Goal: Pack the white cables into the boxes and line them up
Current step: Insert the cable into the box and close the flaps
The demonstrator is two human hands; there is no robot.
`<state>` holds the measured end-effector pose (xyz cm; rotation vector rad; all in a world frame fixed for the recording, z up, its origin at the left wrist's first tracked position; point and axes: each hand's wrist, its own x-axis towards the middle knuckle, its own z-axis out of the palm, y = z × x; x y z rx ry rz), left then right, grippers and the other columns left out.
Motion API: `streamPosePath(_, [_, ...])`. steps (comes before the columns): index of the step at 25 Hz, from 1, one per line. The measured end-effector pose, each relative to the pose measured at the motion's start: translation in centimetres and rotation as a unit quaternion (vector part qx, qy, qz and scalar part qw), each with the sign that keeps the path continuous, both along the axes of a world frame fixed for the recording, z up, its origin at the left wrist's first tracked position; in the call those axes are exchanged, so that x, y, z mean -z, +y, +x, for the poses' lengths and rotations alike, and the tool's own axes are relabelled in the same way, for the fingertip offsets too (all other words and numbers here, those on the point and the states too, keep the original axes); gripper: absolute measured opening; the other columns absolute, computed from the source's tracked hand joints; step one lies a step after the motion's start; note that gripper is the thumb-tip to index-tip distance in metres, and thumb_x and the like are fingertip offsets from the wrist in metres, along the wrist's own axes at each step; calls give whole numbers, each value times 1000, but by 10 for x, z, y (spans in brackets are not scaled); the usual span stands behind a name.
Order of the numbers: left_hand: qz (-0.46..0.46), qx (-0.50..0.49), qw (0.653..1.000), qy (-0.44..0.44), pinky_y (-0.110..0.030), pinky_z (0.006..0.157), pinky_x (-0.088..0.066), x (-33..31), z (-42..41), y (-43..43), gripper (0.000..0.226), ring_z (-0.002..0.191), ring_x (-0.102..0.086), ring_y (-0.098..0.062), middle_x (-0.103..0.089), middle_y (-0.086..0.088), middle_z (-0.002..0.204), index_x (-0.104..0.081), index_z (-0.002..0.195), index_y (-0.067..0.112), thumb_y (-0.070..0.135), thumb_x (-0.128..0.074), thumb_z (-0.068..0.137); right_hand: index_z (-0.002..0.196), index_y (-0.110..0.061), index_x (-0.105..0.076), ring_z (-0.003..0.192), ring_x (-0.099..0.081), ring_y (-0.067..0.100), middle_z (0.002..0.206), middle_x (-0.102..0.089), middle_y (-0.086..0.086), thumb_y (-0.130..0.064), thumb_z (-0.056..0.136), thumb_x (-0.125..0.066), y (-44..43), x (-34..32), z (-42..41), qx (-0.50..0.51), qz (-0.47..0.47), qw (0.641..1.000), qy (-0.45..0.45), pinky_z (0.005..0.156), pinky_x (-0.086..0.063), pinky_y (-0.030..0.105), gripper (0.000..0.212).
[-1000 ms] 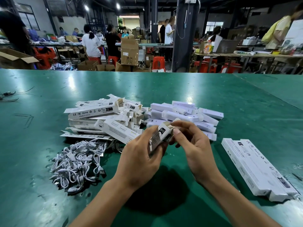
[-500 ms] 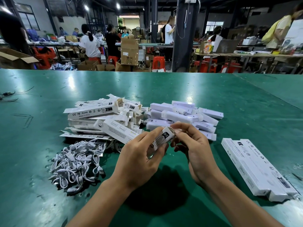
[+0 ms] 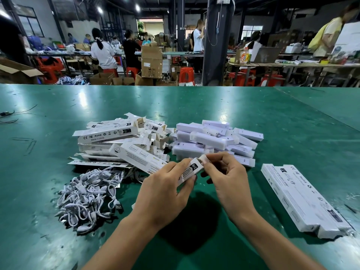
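My left hand [image 3: 163, 191] grips a long white printed box [image 3: 190, 171] around its middle, far end tilted up and to the right. My right hand [image 3: 228, 178] pinches the flap at that end with fingertips and thumb. A heap of coiled white cables [image 3: 87, 195] lies on the green table to the left of my left hand. Behind it sits a loose pile of white printed boxes [image 3: 116, 141]. Two packed boxes [image 3: 303, 199] lie side by side at the right.
A pile of plain white inner units [image 3: 214, 141] lies beyond my hands. The green table [image 3: 194, 106] stretches far back. Thin dark wires [image 3: 11, 115] lie at the left edge. Beyond the table, people work among cardboard cartons [image 3: 151, 61] and red stools.
The box has tipped lower and turned in my left hand. My right fingers have shifted along the end flap and now pinch it closer to the box.
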<state>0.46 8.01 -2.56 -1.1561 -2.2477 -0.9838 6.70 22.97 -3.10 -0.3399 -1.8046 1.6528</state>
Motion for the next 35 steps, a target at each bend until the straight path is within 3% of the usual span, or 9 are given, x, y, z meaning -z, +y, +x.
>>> streamPosePath(6, [25, -12, 1000, 5, -39, 64, -57, -1, -2, -2, 39, 76, -66, -20, -70, 3, 95, -63, 128, 19, 30, -68, 91, 96, -28, -80, 85, -70, 5, 94, -79, -2, -20, 96, -69, -4, -7, 0, -89, -20, 995, 29, 77, -53, 16, 14])
streamPosePath(12, [29, -16, 999, 12, -39, 67, -58, -2, -3, -1, 41, 81, -69, -22, -72, 2, 100, -65, 127, 15, 30, -57, 89, 98, -27, -79, 89, -73, 14, 95, -79, 1, -22, 92, -74, -6, -5, -3, -76, -68, 994, 27, 81, -57, 23, 10])
streamPosePath(19, [5, -23, 1000, 13, -38, 64, -57, 0, -2, -2, 39, 76, -67, -21, -71, 7, 96, -66, 127, 22, 28, -67, 88, 89, -33, -80, 79, -73, 10, 85, -78, -9, -27, 94, -72, -7, -4, 2, -13, 20, 1000, 14, 74, -57, 19, 11])
streamPosePath(23, [-20, -37, 999, 27, -35, 60, -57, 0, -1, -1, 43, 74, -68, -22, -71, 8, 97, -67, 127, 25, 25, -76, 84, 87, -32, -76, 64, -66, 0, 75, -73, -21, -23, 96, -70, -6, 2, 3, 38, 151, 988, -4, 59, -49, 11, 14])
streamPosePath(27, [-35, -47, 998, 34, -38, 60, -57, 2, -1, -2, 44, 76, -69, -24, -71, 8, 99, -66, 129, 25, 26, -75, 85, 103, -23, -79, 77, -69, -2, 84, -72, -28, -22, 100, -64, -7, 7, 2, 53, 252, 966, 0, 71, -52, 11, 15])
streamPosePath(30, [-18, -49, 998, 23, -39, 64, -58, 2, -3, -2, 44, 79, -70, -25, -72, 6, 102, -65, 130, 24, 25, -72, 87, 110, -23, -78, 84, -72, -2, 90, -75, -26, -21, 97, -68, -9, 9, 0, 27, 190, 981, 8, 78, -55, 14, 16])
streamPosePath(33, [15, -36, 999, 8, -41, 65, -57, 0, -5, -2, 39, 78, -69, -26, -71, 2, 97, -66, 129, 20, 26, -70, 90, 109, -27, -77, 88, -74, 6, 93, -78, -14, -19, 91, -75, -9, 6, -2, -24, 59, 998, 7, 83, -60, 25, 19])
streamPosePath(35, [47, -21, 999, -9, -40, 68, -57, -2, -5, -2, 39, 81, -70, -24, -73, 0, 97, -67, 128, 18, 30, -65, 91, 109, -29, -76, 86, -75, 13, 92, -79, -6, -18, 90, -76, -10, 3, 0, -45, 22, 998, 25, 81, -60, 27, 22])
